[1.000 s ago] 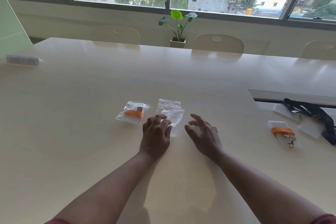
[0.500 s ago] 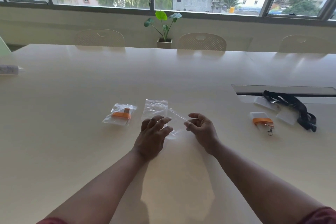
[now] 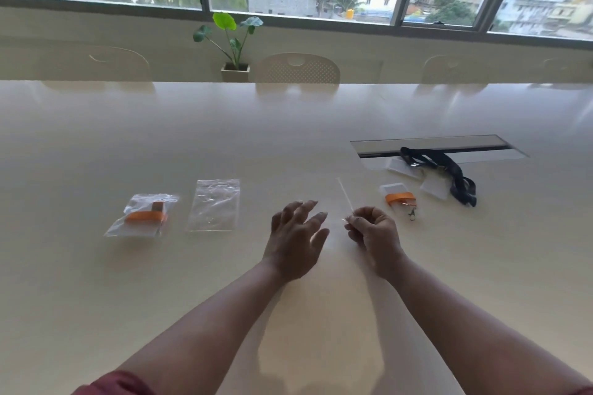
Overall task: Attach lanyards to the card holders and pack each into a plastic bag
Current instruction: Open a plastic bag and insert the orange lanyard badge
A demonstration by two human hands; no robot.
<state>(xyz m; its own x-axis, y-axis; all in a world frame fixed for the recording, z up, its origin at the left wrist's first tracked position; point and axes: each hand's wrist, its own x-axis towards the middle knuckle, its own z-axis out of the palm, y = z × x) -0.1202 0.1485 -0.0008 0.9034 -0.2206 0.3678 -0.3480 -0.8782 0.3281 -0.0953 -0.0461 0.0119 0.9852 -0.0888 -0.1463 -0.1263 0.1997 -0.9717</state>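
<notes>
We hold a clear plastic bag (image 3: pixel 346 199) in our right hand (image 3: pixel 373 236); thumb and forefinger pinch its near corner, the other fingers are curled in, and the bag stands nearly edge-on to us, so we see mostly its thin upper rim; it is lifted off the table (image 3: pixel 288 125). Our left hand (image 3: pixel 296 234) hovers just beside it with the fingers spread and touches nothing. We judge that the step in hand is the packing of a second set: the bag is taken, but nothing is in it yet. The next move, as we think, calls for opening the mouth of the bag with both hands, and then reaching to the right for the orange lanyard (image 3: pixel 401 198), which lies on a card holder (image 3: pixel 392 188) near the right hand; whether its clip is already hooked to the holder we cannot tell.

To the left lies a packed bag (image 3: pixel 146 215) with an orange strap inside, and beside it one more empty bag (image 3: pixel 215 205), flat. Farther right a black lanyard (image 3: pixel 449 170) lies across two more card holders (image 3: pixel 435 188), by the cable hatch (image 3: pixel 436 144). Nothing stands between our hands and the orange set; only the thin film may cling together at the mouth.
</notes>
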